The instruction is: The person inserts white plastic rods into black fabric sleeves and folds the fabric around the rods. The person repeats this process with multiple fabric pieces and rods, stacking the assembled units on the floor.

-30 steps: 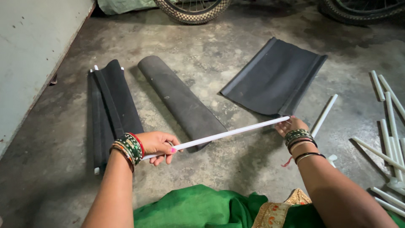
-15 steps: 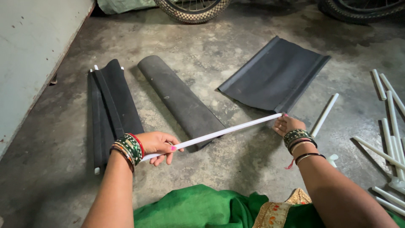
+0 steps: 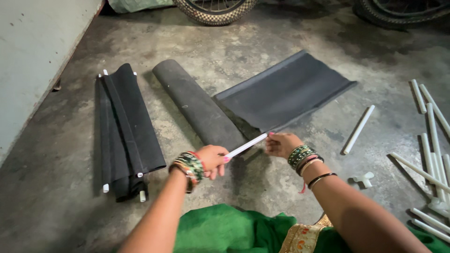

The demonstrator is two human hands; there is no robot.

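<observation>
In the head view, the left hand (image 3: 212,160) is closed around a thin white rod (image 3: 245,146). The rod runs up and to the right, to the right hand (image 3: 281,144), whose fingers are curled at the other end of the rod. I cannot tell if this hand really grips the rod or only touches its tip. The two hands are near to each other, with a short visible piece of rod between them. The rod is held just above the concrete floor (image 3: 262,42), at the near edge of a flat black fabric sheet (image 3: 286,91).

Just left of this sheet, and touching it, lies a dark rolled fabric tube (image 3: 194,103), which ends near the left hand. Further left, well apart, is a folded bundle of black fabric (image 3: 124,133) with white rod ends coming out of it at both ends.

To the right of the right hand a single white rod (image 3: 358,130) lies on the floor, and a small white connector piece (image 3: 364,178) is near the forearm. At the right edge is a loose pile of white rods (image 3: 433,140). At the top edge two tyres (image 3: 215,10) are partly visible. A green cloth (image 3: 225,232) covers the person's lap at the bottom.
</observation>
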